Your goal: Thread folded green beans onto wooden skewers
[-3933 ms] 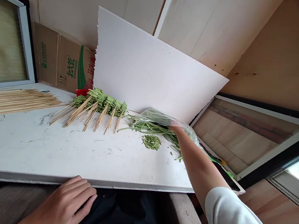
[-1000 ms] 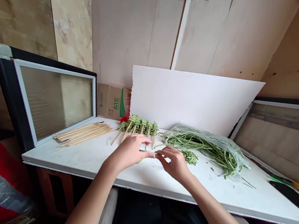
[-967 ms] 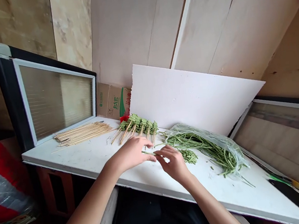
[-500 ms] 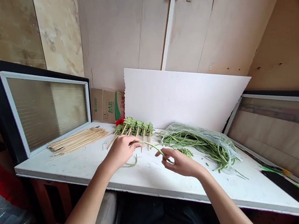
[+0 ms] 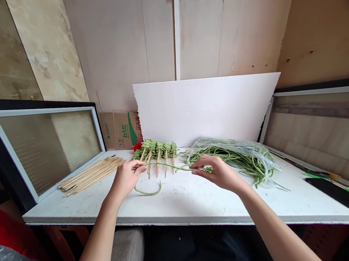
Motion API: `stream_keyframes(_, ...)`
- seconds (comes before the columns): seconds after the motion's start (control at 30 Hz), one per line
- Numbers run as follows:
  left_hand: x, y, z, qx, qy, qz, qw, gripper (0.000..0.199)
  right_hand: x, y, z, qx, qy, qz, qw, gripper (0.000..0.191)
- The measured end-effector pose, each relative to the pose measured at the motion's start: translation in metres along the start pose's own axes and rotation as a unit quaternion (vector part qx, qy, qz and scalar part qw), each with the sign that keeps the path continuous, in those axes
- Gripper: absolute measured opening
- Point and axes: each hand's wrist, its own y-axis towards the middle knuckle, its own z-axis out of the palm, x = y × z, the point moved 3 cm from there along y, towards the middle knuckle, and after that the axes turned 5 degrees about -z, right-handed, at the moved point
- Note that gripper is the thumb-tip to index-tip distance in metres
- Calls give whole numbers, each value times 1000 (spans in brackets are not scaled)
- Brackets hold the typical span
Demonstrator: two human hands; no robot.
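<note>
Left hand (image 5: 126, 179) and right hand (image 5: 218, 170) now farther apart, both pinching long green bean (image 5: 168, 164), straighter behind bench (image 5: 185, 206) front edge, apparently unsnapped.

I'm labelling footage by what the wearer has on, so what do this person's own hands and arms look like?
The left hand and right hand are ungloved, with no rings to be seen. Both forearms are slim and bare, with no watch, bracelet or marking visible. No sleeve shows in view.
</note>
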Motion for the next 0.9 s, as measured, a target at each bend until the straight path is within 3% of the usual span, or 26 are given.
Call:
stream_keyframes(0.1, -8, -5, 6, -30, 56, 37, 997, 22, -1, -1, 7, -60, -13, -34, 998, 25)
stream_keyframes(0.2, -36, -21, 21, -52, 102, 117, 987, 31, 4, -4, 19, -91, -13, -67, 994, 22)
stream_keyframes(0.33, -83, -49, 50, -7, 102, 212, 972, 38, 12, -9, 37, -100, -12, -108, 989, 17)
stream_keyframes(0.43, -99, -63, 64, -1, 111, 242, 964, 22, 13, -11, 48, -111, -17, -122, 986, 17)
stream_keyframes(0.57, -92, -62, 76, 16, 88, 216, 972, 8, 10, -10, 55, -128, -11, -127, 984, 17)
stream_keyframes(0.73, -79, -57, 80, -4, 66, 205, 977, 15, 8, -9, 53, -148, 6, -121, 982, 18)
stream_keyframes(0.9, -77, -58, 80, -26, 27, 211, 977, 19, 9, -9, 51, -128, 6, -125, 984, 18)
